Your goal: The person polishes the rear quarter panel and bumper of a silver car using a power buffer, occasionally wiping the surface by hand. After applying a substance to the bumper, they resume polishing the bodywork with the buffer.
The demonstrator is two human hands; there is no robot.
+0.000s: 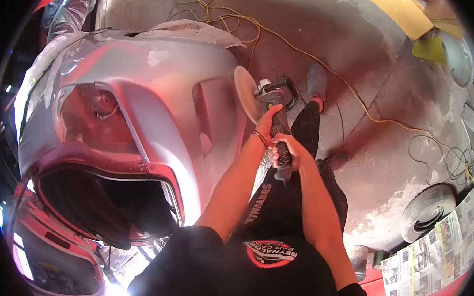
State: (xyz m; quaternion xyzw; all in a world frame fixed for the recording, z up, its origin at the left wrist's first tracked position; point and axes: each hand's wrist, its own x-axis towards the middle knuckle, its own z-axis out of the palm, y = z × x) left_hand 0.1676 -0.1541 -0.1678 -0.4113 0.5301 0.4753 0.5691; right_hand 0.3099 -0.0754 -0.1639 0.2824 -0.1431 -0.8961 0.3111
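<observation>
A black polisher (276,105) with a silver head and a wide pale round pad (247,94) is in both my hands. My left hand (269,122) is wrapped round its body just behind the head, a dark band on the wrist. Lower down, my right hand (289,148) grips the rear handle. A black loop handle (291,90) sticks out beside the head. The pad stands on edge, its face right at the side of a grey car body (169,82). That body has an open lamp recess (95,110) and a dark opening (111,200) below it.
A yellow cord (346,83) winds across the dusty floor (374,157). At right lie a round wheel-like part (427,210) and newspaper sheets (441,252). Yellow sheets (396,8) are at top right. Clear plastic sheeting (69,17) hangs behind the car, and another bumper-like part (60,253) is at lower left.
</observation>
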